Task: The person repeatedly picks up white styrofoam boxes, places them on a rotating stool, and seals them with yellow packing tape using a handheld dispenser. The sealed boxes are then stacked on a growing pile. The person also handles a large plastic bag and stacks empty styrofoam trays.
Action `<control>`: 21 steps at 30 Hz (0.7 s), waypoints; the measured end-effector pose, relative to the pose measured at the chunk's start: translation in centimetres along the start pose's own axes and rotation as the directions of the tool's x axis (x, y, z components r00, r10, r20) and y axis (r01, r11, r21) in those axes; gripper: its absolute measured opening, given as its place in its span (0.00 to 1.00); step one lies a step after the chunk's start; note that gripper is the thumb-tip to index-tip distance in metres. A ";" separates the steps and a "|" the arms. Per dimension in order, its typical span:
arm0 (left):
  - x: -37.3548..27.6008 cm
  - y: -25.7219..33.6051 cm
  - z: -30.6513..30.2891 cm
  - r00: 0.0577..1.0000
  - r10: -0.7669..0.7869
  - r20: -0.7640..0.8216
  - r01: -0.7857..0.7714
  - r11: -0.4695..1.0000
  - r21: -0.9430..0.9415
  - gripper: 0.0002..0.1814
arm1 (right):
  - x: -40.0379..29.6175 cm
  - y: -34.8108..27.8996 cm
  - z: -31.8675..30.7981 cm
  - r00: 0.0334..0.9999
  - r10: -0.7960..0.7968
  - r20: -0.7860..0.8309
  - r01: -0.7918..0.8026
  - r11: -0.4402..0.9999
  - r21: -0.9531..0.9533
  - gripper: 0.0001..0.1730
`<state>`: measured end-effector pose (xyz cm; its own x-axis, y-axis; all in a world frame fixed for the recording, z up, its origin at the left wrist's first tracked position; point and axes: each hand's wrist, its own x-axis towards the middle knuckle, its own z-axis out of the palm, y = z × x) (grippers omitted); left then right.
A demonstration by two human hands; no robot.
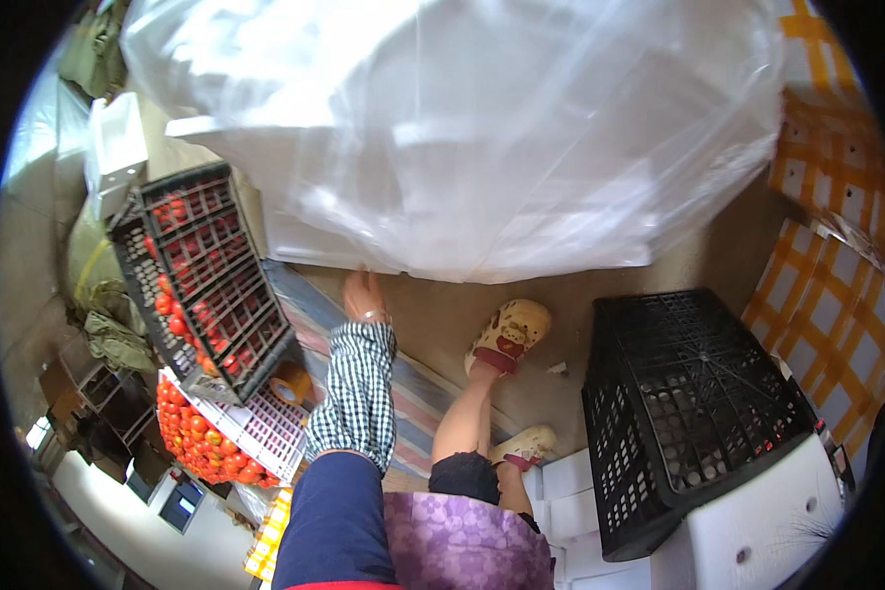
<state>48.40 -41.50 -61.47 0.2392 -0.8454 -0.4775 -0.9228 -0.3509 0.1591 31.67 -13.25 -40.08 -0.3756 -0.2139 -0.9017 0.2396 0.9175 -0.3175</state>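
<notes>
My left hand (pixel 365 293), in a checked oversleeve (pixel 354 383), reaches forward to the lower edge of a large clear plastic sheet (pixel 450 177). The sheet drapes over white foam boxes (pixel 317 236) in front of me. My fingertips meet that edge, but whether they pinch the plastic is too small to tell. My right hand is out of view. To the left of my hand, a black plastic crate (pixel 254 295) stands tilted, with red tomatoes (pixel 173 313) in it.
A white crate (pixel 280 435) of tomatoes stands lower left, with a tape roll (pixel 291 382) near it. At right, a black crate (pixel 612 413) rests by white foam boxes (pixel 767 509). Boxes with orange tape (pixel 818 295) line the right side. Striped sheeting (pixel 413 398) covers some floor.
</notes>
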 end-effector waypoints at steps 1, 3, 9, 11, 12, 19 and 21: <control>1.8 -0.3 1.2 0.999 -0.006 0.052 0.003 0.999 0.055 0.20 | 1.3 0.3 0.6 1.000 0.013 0.015 -0.013 1.000 0.004 0.26; 3.9 0.5 4.1 0.997 0.022 0.079 -0.033 0.990 0.136 0.21 | 3.8 0.6 1.3 0.999 0.040 0.015 -0.040 0.999 0.003 0.26; 6.1 0.0 5.7 0.987 0.163 0.012 -0.160 0.956 0.244 0.27 | 8.6 -1.5 1.8 0.999 0.030 0.015 -0.030 0.999 0.019 0.26; 5.5 -1.4 2.5 0.966 0.253 -0.044 -0.236 0.943 0.235 0.29 | 8.7 -2.1 0.2 1.000 0.013 -0.011 -0.012 1.000 0.029 0.26; 4.7 -2.2 0.6 0.947 0.313 -0.067 -0.291 0.929 0.228 0.30 | 8.3 -2.5 -1.1 0.999 0.010 -0.042 -0.009 0.999 0.038 0.25; -9.1 -5.6 -19.7 0.944 0.327 -0.046 -0.290 0.888 0.357 0.31 | 3.2 -5.7 -8.7 0.986 -0.027 -0.163 0.048 0.991 0.123 0.25; -13.2 -4.5 -25.8 0.974 0.222 -0.049 -0.205 0.951 0.231 0.31 | 2.3 -7.8 -10.0 0.982 -0.057 -0.182 0.091 0.978 0.187 0.25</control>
<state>57.15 -39.17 -33.54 0.0430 -0.9207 -0.3878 -0.9965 -0.0676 0.0498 20.00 -17.50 -36.72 -0.5455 -0.2008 -0.8137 0.3678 0.8150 -0.4477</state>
